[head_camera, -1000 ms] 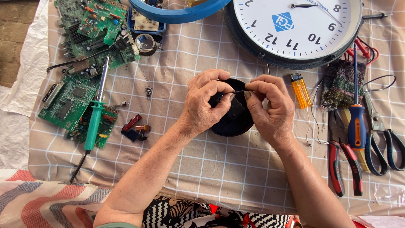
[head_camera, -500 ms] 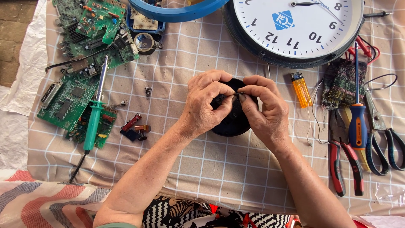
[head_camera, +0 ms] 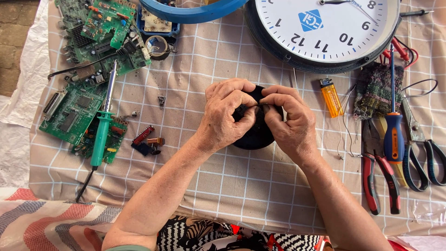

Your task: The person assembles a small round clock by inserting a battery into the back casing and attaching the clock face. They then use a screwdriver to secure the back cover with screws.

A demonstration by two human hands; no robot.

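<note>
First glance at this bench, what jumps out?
Dead centre, the left hand and right hand pinch together over a round black part on the checked cloth. Above them lies a big white wall clock, face up at the top edge. Green circuit boards and a green-handled soldering iron fill the left side; pliers, a screwdriver and an orange lighter lie on the right.

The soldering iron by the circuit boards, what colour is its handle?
Green: the soldering iron has a green handle, clearest in the head view, left of both hands.
</note>
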